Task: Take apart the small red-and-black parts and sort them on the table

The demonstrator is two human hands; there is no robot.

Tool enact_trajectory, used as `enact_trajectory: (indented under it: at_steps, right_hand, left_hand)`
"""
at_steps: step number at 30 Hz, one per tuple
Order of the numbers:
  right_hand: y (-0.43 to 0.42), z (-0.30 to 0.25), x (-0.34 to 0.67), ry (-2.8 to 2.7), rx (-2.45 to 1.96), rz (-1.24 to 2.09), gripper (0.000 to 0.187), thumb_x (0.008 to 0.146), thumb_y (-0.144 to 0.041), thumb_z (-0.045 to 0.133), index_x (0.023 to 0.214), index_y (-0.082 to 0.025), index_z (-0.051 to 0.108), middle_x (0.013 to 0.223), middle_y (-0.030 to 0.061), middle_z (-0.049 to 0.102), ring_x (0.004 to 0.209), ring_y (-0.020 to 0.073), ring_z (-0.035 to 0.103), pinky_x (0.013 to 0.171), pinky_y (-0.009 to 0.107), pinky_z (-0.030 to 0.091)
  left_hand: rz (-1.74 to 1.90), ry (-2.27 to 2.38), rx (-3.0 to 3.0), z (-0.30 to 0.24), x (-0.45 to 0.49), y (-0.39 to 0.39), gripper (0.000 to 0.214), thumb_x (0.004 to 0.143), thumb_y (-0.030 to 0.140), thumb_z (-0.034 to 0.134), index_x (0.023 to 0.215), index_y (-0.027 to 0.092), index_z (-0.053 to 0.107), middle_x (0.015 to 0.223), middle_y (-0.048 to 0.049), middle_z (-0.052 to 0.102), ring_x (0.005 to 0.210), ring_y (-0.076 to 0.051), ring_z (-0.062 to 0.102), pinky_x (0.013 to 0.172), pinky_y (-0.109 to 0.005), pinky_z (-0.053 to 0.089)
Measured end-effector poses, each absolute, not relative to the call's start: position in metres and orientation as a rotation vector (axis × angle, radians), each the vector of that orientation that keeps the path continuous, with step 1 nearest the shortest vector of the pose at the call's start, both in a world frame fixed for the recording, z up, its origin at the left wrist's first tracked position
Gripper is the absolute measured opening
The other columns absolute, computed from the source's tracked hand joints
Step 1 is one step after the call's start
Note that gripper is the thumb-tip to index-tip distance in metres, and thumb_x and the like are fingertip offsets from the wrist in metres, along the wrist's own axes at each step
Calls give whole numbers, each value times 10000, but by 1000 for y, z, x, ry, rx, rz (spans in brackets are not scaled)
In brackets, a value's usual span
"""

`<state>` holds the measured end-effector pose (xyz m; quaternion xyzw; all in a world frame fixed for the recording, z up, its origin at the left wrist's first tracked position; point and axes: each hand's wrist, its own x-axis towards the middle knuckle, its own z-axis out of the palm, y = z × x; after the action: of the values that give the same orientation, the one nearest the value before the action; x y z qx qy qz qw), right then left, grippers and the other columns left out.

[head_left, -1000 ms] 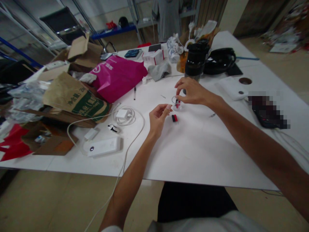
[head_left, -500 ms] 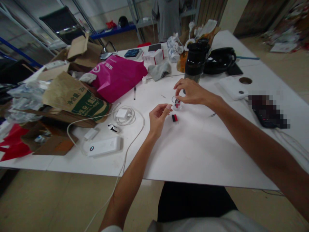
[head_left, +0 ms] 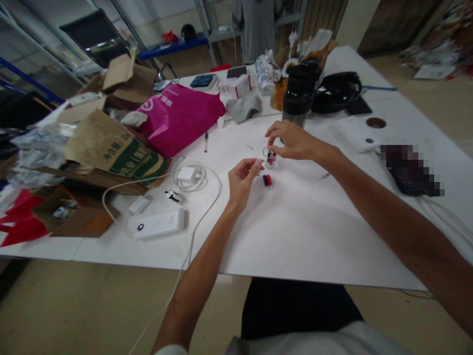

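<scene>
A small clear round container (head_left: 271,163) stands on the white table with red and black pieces (head_left: 271,155) inside it. My right hand (head_left: 291,140) reaches over its rim from the right, thumb and forefinger brought together at the pieces; whatever is between the tips is too small to make out. Just left of the container, my left hand (head_left: 242,181) is curled with its thumb against the fingers. Its fingertips are close to the container's side, and anything between them is hidden. A red and black piece (head_left: 267,181) lies on the table in front of the container.
A black bottle (head_left: 296,93) stands behind my right hand. To the left lie a white power bank (head_left: 159,224), a coiled cable (head_left: 189,176) and a pink bag (head_left: 181,116) beside cardboard boxes. A pen (head_left: 206,142) and a thin small item (head_left: 249,147) lie farther back.
Both hands stay almost where they were. My right fingertips remain at the container's rim, with only a very slight shift.
</scene>
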<state>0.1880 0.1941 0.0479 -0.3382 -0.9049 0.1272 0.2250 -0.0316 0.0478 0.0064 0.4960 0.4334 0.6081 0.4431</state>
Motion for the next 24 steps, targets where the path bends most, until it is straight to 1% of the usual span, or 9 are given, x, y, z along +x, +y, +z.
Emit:
enact_trajectory:
  at_steps: [7, 12, 18, 24]
  right_hand:
    - [192, 49, 188, -2515, -925, 346, 281, 1025, -434, 694, 1030, -260, 915, 1442, 155, 828, 1350, 396, 728, 1203, 612, 539]
    - [192, 50, 189, -2500, -928, 335, 266, 1021, -425, 715, 1041, -257, 920, 1440, 160, 831, 1333, 402, 727, 1195, 623, 533]
    - [191, 53, 190, -2516, -951, 321, 239, 1003, -426, 756, 1003, -261, 928, 1458, 153, 822, 1350, 414, 721, 1222, 633, 508]
    - [189, 54, 189, -2521, -960, 336, 238, 1000, -431, 765, 986, -263, 932, 1436, 144, 830, 1348, 418, 726, 1199, 625, 520]
  left_hand:
    - [1507, 1066, 1222, 7, -31, 47, 452, 960, 678, 964, 1050, 239, 903, 959, -65, 846, 910, -197, 772, 863, -349, 606]
    - [1508, 1073, 1223, 7, -31, 48, 460, 952, 686, 965, 1049, 242, 899, 966, -67, 847, 928, -208, 784, 862, -354, 612]
    - [1510, 1057, 1212, 6, -31, 48, 436, 958, 658, 969, 1051, 237, 900, 960, -66, 844, 923, -201, 783, 854, -346, 605]
    - [1507, 1075, 1213, 6, -31, 48, 455, 953, 673, 966, 1048, 235, 892, 966, -68, 841, 922, -203, 782, 853, -351, 608]
